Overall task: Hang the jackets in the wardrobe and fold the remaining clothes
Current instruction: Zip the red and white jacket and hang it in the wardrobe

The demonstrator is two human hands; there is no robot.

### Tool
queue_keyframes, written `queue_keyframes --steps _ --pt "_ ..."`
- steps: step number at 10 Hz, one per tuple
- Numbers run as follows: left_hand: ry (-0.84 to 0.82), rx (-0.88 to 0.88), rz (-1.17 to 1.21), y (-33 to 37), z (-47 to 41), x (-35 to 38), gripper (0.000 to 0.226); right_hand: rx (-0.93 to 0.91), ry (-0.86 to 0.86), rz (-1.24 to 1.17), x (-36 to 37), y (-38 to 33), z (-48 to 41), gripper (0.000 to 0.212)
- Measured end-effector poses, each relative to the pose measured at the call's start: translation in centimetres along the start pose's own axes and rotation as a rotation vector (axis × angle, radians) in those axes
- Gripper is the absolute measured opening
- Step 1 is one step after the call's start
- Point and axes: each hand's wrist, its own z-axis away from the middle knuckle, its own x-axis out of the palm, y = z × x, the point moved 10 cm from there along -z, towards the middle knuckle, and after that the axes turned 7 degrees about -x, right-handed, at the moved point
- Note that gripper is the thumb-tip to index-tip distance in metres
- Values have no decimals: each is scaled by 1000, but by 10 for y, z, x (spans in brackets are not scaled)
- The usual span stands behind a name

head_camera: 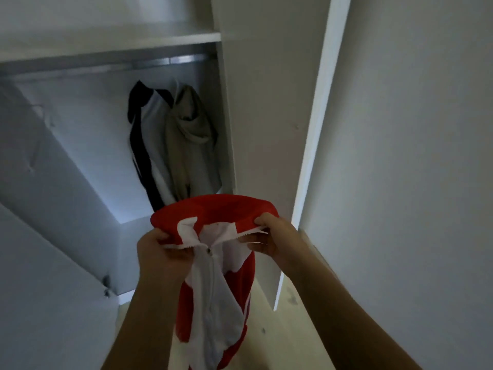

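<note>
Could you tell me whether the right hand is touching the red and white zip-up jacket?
Touching. The head view shows the right hand pinching the red and white zip-up jacket at its white zipper edge.

Both bare forearms reach forward and up, side by side. The left hand (160, 249) curls its fingers round one zip edge of the red and white zip-front fabric jacket (213, 209). The right hand (276, 236) pinches the opposite edge between thumb and fingers, the hands held a little apart.
</note>
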Motion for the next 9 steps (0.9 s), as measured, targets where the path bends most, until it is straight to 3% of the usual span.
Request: queue_keyframes --steps 1,2,3,6,7,8,9 --pt "128 148 56 49 -21 -31 31 44 -140 47 51 6 -41 25" --pt "193 190 107 94 -43 -63 30 104 -219 130 102 21 -73 27" --pt "71 101 291 122 -72 -80 20 144 -266 194 148 37 -107 18" --pt "65 96 239 245 -140 -119 19 163 -254 357 273 71 -192 14" --pt "56 107 242 276 -159 -131 37 174 -242 428 305 81 -217 11" --pt "63 138 266 306 -178 -141 52 77 -180 511 336 79 -254 24" --pt "61 174 306 337 -198 -148 41 -105 -271 693 388 71 -294 37"
